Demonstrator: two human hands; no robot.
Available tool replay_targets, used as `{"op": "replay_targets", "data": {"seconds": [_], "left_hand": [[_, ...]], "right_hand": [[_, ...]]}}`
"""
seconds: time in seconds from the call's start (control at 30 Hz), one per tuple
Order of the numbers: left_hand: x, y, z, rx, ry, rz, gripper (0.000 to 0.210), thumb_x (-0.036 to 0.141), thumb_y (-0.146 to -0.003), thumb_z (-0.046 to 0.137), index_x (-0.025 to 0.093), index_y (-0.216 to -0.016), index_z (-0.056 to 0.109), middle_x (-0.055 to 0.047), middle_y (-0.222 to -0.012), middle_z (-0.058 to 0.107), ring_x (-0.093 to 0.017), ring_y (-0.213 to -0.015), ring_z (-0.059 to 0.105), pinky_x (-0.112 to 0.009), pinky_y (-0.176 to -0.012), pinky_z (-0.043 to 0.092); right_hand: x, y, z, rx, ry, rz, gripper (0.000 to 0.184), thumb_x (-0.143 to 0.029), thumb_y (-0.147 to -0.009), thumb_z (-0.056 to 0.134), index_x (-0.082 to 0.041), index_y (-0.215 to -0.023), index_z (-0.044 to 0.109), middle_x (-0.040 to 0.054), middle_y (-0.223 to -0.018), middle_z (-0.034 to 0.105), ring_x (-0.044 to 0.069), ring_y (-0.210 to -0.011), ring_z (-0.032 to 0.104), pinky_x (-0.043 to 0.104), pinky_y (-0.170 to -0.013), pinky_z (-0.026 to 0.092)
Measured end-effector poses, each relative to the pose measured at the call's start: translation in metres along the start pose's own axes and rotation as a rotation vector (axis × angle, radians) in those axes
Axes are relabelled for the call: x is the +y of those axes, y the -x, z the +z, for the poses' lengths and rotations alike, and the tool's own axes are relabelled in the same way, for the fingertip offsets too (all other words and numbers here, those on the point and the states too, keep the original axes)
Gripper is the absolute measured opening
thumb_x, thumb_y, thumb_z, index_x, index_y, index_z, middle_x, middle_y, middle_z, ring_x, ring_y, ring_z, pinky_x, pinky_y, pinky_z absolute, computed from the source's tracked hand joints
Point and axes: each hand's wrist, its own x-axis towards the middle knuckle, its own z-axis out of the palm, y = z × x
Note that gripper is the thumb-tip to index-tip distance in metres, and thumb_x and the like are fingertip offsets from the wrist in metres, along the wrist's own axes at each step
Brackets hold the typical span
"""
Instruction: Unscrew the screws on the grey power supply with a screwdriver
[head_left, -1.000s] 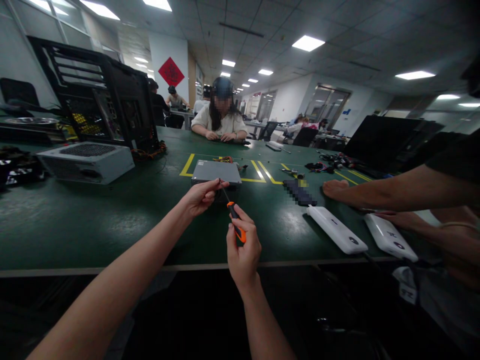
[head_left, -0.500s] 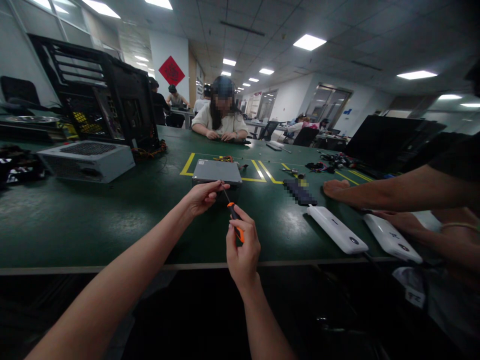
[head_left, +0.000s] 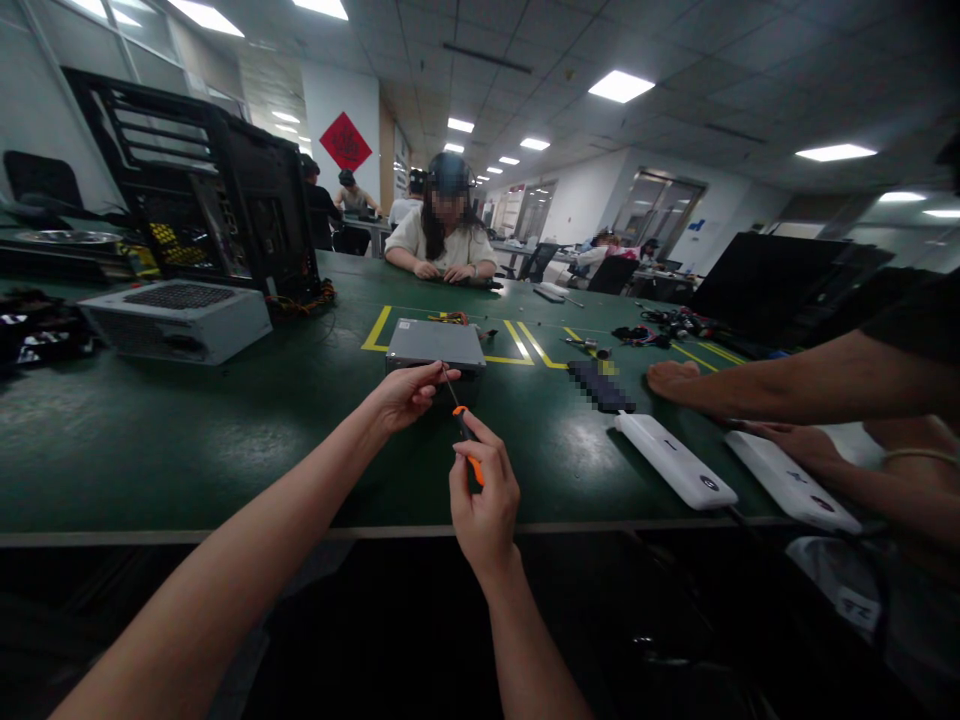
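Note:
My right hand is wrapped round the orange-and-black handle of a screwdriver. Its thin shaft slants up and left to the fingertips of my left hand. Thumb and forefinger of that hand are pinched together at the screwdriver's tip; whatever lies between them is too small to make out. Just beyond the fingers, a grey metal computer power supply lies on the green table, its near side partly hidden by my left hand. Coloured cables show behind it.
At left stand a second power supply and a black computer case. To the right lie a dark pixelated object, white power banks, and a co-worker's arm. Another person sits across the table.
The screwdriver handle and the fingers of my right hand have shifted very slightly. At the far right, the outer white power bank has slid a little rightward. My left hand keeps its pinch.

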Motion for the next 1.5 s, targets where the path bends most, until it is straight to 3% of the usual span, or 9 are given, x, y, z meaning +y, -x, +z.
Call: {"op": "replay_targets", "data": {"seconds": [0.73,0.93,1.07,1.27,1.5], "left_hand": [[-0.001,0.001,0.0,0.022,-0.052,-0.012,0.011,0.012,-0.088,0.051,0.01,-0.078,0.054,-0.009,-0.085,0.068,0.002,-0.035,0.037,-0.006,-0.027,0.029],[-0.001,0.003,-0.001,-0.03,-0.105,-0.05,0.02,0.025,-0.091,0.049,0.009,-0.087,0.06,-0.013,-0.097,0.069,0.001,-0.039,0.043,-0.007,-0.028,0.031],[-0.006,0.003,0.0,0.058,-0.258,-0.035,0.019,0.023,-0.091,0.047,0.008,-0.092,0.06,-0.013,-0.088,0.071,-0.003,-0.04,0.05,-0.011,-0.031,0.032],[-0.018,-0.005,0.0,0.133,-0.625,0.106,0.012,0.013,-0.082,0.056,0.012,-0.093,0.06,-0.009,-0.089,0.07,-0.006,-0.041,0.054,-0.015,-0.033,0.035],[-0.02,-0.008,-0.003,0.11,-0.681,0.155,0.015,0.012,-0.078,0.06,0.012,-0.092,0.061,-0.007,-0.085,0.07,-0.007,-0.044,0.057,-0.016,-0.037,0.037]], "right_hand": [[0.0,-0.001,0.0,-0.021,0.026,0.004,0.021,-0.006,-0.083,0.043,-0.02,-0.091,0.056,0.0105,-0.117,0.061,0.019,-0.109,0.058,0.037,-0.089,0.051],[-0.001,0.0,-0.001,0.016,0.023,0.019,0.02,-0.007,-0.083,0.045,-0.02,-0.092,0.056,0.0107,-0.117,0.061,0.019,-0.109,0.058,0.037,-0.089,0.05],[0.002,0.001,-0.004,0.035,0.059,0.041,0.019,-0.008,-0.084,0.044,-0.02,-0.092,0.056,0.0114,-0.116,0.061,0.019,-0.107,0.059,0.038,-0.088,0.05],[0.013,0.003,-0.015,0.071,0.12,0.138,0.018,-0.009,-0.085,0.044,-0.02,-0.092,0.056,0.0112,-0.115,0.06,0.019,-0.109,0.058,0.039,-0.089,0.049],[0.016,0.003,-0.017,0.051,0.105,0.15,0.018,-0.01,-0.085,0.043,-0.02,-0.093,0.056,0.0111,-0.116,0.06,0.019,-0.109,0.058,0.039,-0.089,0.049]]}}
